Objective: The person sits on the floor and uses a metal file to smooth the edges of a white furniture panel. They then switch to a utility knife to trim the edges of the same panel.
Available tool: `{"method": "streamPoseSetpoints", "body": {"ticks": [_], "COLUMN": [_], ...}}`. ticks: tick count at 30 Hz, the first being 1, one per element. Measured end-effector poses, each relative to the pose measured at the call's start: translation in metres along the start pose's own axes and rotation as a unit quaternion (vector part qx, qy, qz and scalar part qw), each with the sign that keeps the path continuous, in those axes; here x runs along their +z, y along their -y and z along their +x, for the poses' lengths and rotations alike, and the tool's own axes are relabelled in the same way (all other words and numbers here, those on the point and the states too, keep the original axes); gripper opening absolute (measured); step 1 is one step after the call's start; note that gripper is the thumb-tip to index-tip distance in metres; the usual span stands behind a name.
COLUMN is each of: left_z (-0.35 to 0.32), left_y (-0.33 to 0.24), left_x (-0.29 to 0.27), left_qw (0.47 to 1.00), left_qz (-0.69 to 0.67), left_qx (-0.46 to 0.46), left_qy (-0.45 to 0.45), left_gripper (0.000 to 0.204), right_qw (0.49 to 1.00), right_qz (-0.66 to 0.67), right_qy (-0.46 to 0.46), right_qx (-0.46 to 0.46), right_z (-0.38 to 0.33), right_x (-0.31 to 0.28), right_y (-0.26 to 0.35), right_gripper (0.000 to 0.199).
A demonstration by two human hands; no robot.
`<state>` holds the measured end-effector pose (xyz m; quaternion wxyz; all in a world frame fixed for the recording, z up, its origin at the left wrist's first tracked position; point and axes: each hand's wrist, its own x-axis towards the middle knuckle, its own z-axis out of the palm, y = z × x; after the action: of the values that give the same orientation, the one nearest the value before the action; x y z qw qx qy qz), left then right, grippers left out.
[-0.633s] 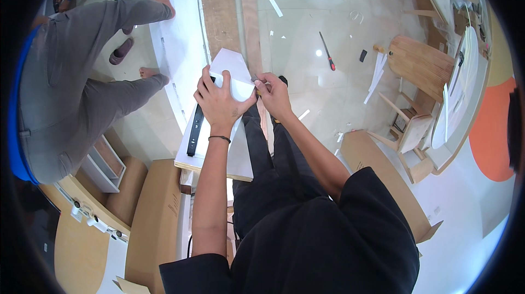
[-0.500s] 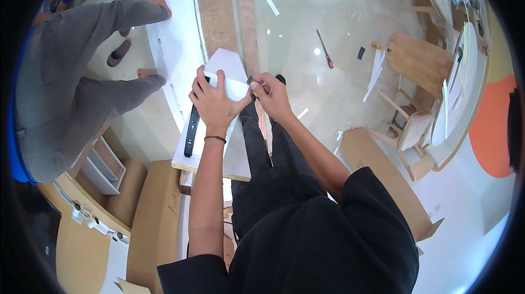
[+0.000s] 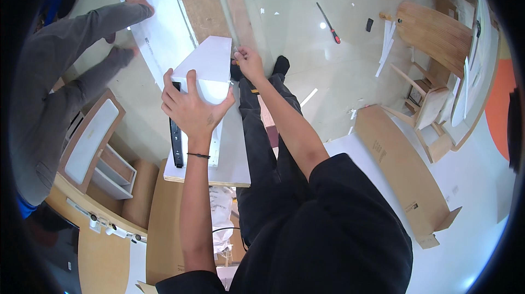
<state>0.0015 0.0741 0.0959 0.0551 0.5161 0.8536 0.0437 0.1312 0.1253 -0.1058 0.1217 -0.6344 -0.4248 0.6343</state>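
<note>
Under my left hand (image 3: 191,108) lies a white board piece (image 3: 212,56) with a sloping far side. My fingers are spread across it, their tips over its left edge and the thumb at its right edge. A black slide rail (image 3: 176,143) runs along its left side. The piece rests on a white-faced board (image 3: 235,152) with a layered edge. Just beyond its right edge, my right hand (image 3: 249,67) is closed in a pinch around a utility knife (image 3: 235,62). Mostly the fingers hide the knife; a small yellow-orange part shows.
Another person's grey-trousered legs (image 3: 82,37) are at the left, one bare foot on a long white sheet (image 3: 147,15). A red-handled screwdriver (image 3: 329,25) and white strips lie on the floor. Cardboard boxes (image 3: 402,168) flank me; wooden chairs (image 3: 432,100) stand right.
My right hand has moved away from the piece's right corner, farther forward with the knife. My left hand stays on the piece, which appears turned slightly. The other person's nearer leg has shifted.
</note>
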Motion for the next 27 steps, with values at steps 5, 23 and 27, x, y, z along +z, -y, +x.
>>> {"method": "streamPoseSetpoints", "body": {"ticks": [5,23,27], "left_z": [0.002,0.004,0.004], "left_y": [0.000,0.001,0.003], "left_x": [0.000,-0.002,-0.002], "left_qw": [1.000,0.999,0.999], "left_qz": [0.000,-0.031,-0.044], "left_qx": [-0.001,-0.013,-0.013], "left_qy": [0.004,0.008,0.005], "left_gripper": [0.072,0.073,0.072], "right_qw": [1.000,0.986,0.982], "right_qz": [-0.003,-0.154,-0.170], "right_qy": [0.018,-0.028,-0.027], "right_qx": [-0.009,-0.060,-0.072], "right_z": [0.014,0.026,0.023], "right_x": [0.009,0.018,0.014], "right_y": [-0.018,-0.023,-0.016], "right_gripper": [0.019,0.017,0.023]}}
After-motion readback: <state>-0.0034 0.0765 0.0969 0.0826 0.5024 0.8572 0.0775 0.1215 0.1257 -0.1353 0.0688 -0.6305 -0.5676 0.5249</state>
